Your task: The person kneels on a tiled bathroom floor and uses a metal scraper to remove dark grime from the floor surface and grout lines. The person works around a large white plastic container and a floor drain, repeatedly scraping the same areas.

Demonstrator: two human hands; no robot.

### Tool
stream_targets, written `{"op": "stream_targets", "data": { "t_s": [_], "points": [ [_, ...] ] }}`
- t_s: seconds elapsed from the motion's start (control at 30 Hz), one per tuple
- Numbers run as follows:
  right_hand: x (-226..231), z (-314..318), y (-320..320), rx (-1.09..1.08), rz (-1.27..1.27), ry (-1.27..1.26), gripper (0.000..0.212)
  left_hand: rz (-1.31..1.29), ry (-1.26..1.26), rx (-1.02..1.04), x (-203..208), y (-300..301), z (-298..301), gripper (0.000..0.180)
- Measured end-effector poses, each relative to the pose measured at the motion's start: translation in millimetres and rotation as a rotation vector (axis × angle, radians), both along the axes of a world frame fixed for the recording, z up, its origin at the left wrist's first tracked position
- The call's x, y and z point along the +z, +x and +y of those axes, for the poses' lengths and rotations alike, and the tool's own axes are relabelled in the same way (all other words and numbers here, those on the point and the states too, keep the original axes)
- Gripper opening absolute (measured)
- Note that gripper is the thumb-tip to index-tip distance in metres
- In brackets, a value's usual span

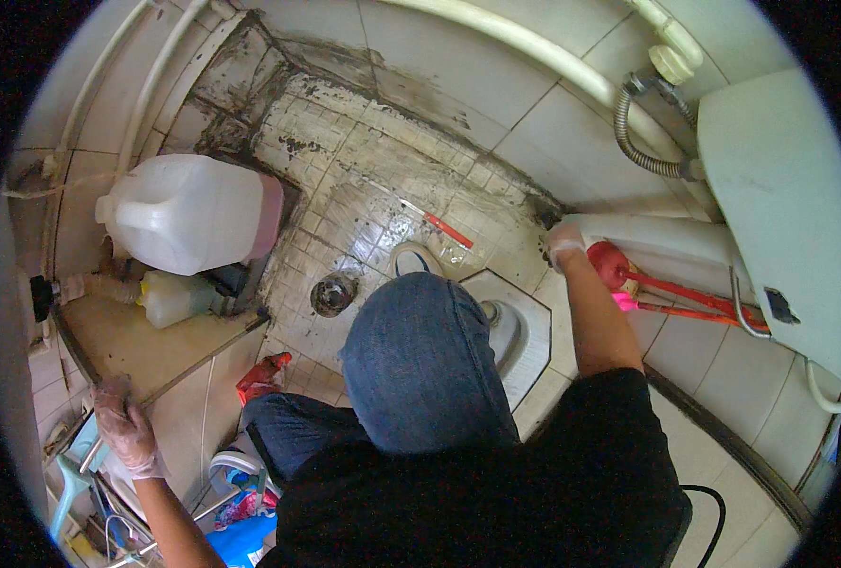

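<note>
In a clear glove, my left hand (125, 431) rests at the front corner of a tiled ledge (122, 346). It holds nothing I can see, and its fingers are loosely bent and apart. My right hand (563, 242), also gloved, reaches to the low wall corner at the end of a white boxed ledge (657, 239). Its fingers are mostly hidden, so I cannot tell whether they grip anything. Just right of it are a red plunger (609, 264) and a pink-ended brush (625, 301). A red-handled scraper (449, 231) lies on the wet, grimy tile floor (354, 185).
A large translucent jug (188, 213) and a smaller bottle (176, 298) lie at left. A round drain (333, 295) and squat toilet (520, 341) are set into the floor. A red bottle (263, 377) lies by my knee. White pipes (534, 52) run along the walls.
</note>
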State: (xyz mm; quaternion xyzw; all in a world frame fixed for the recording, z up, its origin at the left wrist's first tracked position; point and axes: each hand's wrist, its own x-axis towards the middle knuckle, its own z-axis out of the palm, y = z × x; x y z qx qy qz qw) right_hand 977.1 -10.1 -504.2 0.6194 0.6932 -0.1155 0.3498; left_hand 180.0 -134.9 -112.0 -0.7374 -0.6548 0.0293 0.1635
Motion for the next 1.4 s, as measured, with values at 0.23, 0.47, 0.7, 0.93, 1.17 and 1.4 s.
{"op": "stream_targets", "data": {
  "t_s": [0.23,0.47,0.7,0.93,1.17,1.4],
  "points": [
    [-37,-52,-26,-0.584,0.281,0.472,0.026,-0.173,-0.067,0.043,1,13,-1,0.039],
    [-14,-36,-15,-0.297,0.174,0.277,0.028,-0.065,0.017,-0.019,6,17,-9,0.036],
    [-55,-38,-33,-0.738,0.255,0.248,0.059,-0.135,-0.01,-0.001,4,25,-2,0.034],
    [-83,-31,-40,-1.041,0.304,0.375,0.056,-0.177,-0.076,0.029,-12,48,13,0.035],
    [-67,-3,-20,-0.686,0.185,0.245,0.05,-0.113,-0.052,-0.031,1,59,18,0.036],
    [4,42,19,0.184,0.004,-0.25,0.024,-0.076,0.021,-0.057,40,38,-2,0.037]
  ]
}}
